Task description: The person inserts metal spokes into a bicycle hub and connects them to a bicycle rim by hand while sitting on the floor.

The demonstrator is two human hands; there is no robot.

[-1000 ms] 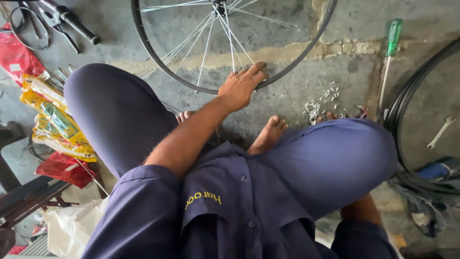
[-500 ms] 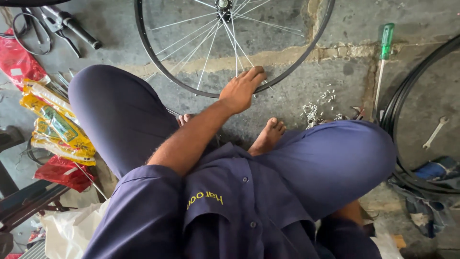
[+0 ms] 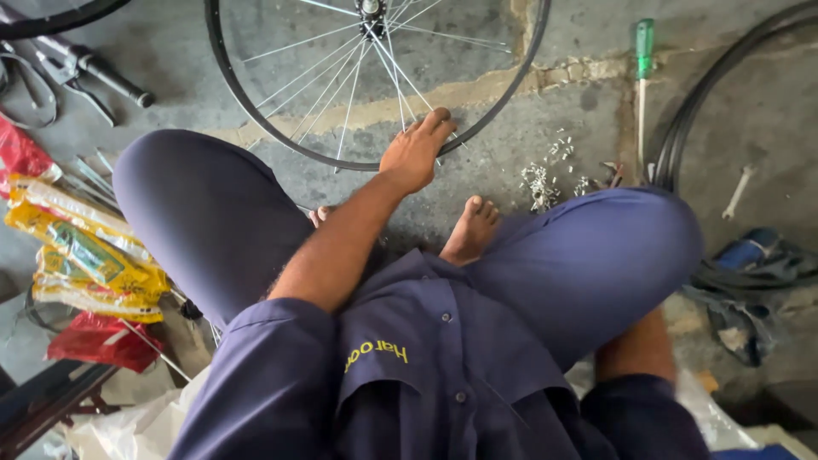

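Item: bare spoked bicycle wheel with black rim, lying upper centre on concrete. I am resting my left hand, fingers loosely spread, gripping nothing, on its lower rim. Right hand hidden, state unknown. Risk: fingers catching between spokes if the wheel shifts.

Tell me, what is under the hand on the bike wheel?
The left hand lies on the wheel's rim and spokes, over grey concrete floor. The rim part beneath the palm is covered.
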